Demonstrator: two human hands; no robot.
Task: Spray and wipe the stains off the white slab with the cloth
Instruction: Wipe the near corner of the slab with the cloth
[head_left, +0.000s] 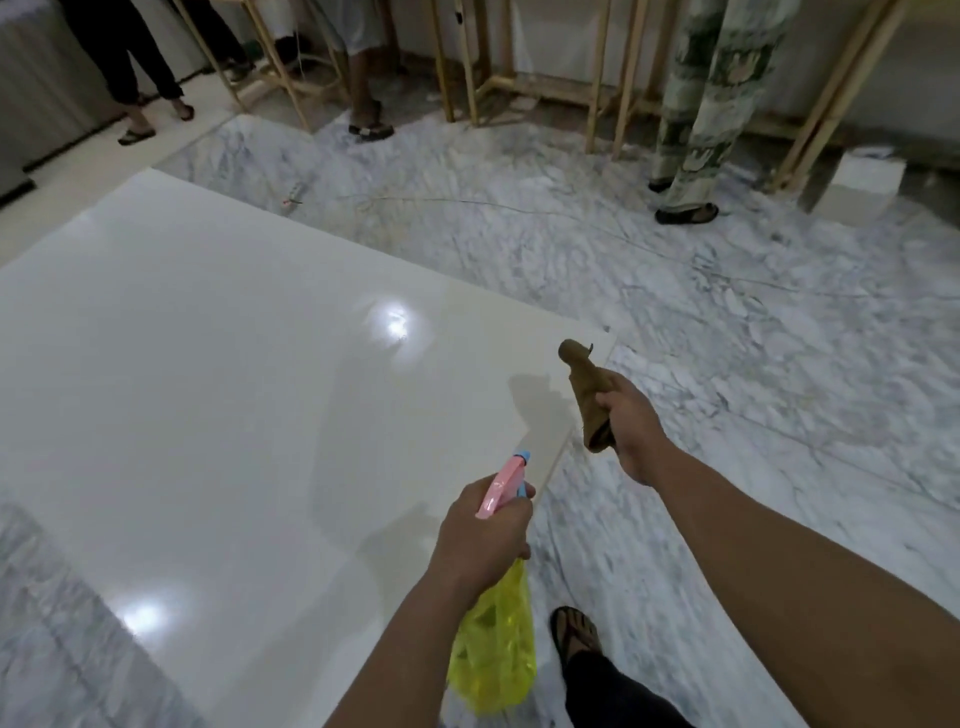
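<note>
- The left hand (480, 535) grips the yellow spray bottle (493, 644) by its neck, pink trigger head (501, 486) aimed toward the white slab (208, 364).
- The right hand (631, 431) is clamped on a bunched brown cloth (587, 395), held above the slab's right edge.
- The glossy slab lies flat on the marble floor (727, 338).
- Other people's legs (696, 104) stand at the far side.

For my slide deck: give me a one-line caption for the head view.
Left hand grips spray bottle, right hand holds brown cloth over white slab.
</note>
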